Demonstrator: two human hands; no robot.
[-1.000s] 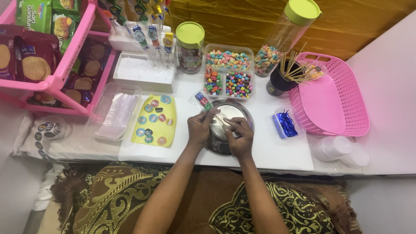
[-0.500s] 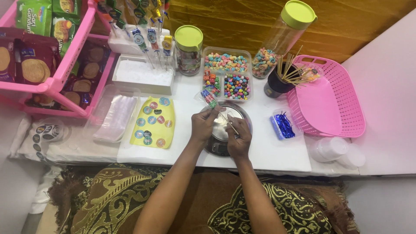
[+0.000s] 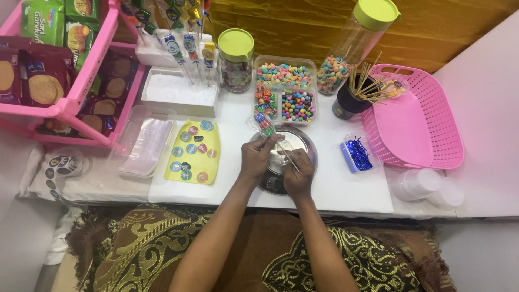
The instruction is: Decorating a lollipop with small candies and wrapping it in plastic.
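Holding steady over the round metal scale (image 3: 284, 162), I've got both hands on a candy skewer (image 3: 273, 139): a thin stick with small colourful sweets threaded at its far end, sleeved in clear film. My left hand (image 3: 257, 159) is closed around the film just below the sweets; my right hand (image 3: 299, 174) is pinched shut on the bare near end of the stick. The skewer sits above the scale pan, between the two hands.

By my read, this is a very light piece, stiff along the stick but easily snapped, and the wrapper looks slick and crinkly, so I'd trust the stick for the firm grip and only steady the film. The sweets look brittle enough to chip if squeezed. Its long axis runs on a diagonal, candy end pointing away from me and to the left, bare end toward me and right.

Left of the scale lies a yellow sticker sheet (image 3: 193, 152), then a stack of clear bags (image 3: 146, 146). Right of it, a little tub of blue twist ties (image 3: 357, 154), and nearer the edge some clear cups (image 3: 421, 184). Farther out, the divided candy box (image 3: 285, 86), a dark cup of wooden sticks (image 3: 351, 100), the pink basket (image 3: 432, 157), and two green-lidded jars (image 3: 235, 59). Finished skewers stand in a white foam block (image 3: 178, 92) at the back left, beside the pink rack (image 3: 70, 103) of biscuit packs.
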